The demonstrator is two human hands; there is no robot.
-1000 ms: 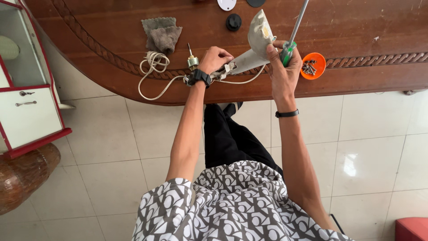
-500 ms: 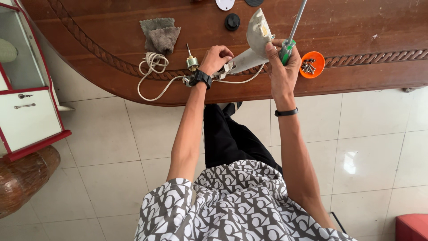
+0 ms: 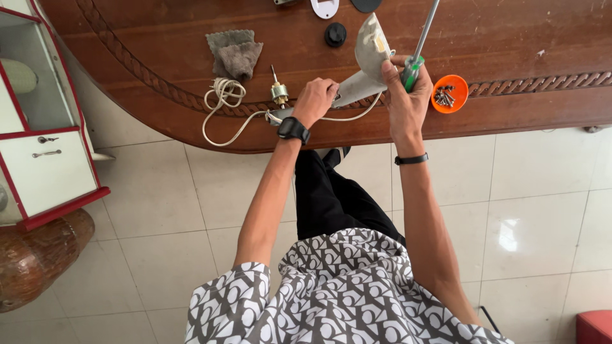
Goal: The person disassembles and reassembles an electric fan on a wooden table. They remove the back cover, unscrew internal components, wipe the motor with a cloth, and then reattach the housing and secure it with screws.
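Grey-white plastic appliance housing (image 3: pixel 364 67) tilted above table edge, white cord trailing left; green-handled screwdriver (image 3: pixel 417 48) upright beside it.

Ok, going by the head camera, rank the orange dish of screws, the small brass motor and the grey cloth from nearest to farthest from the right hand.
1. Orange dish of screws: just to the right of the right hand, at the table edge.
2. Small brass motor: left of it, beyond the left hand.
3. Grey cloth: farthest, left and further back on the table.
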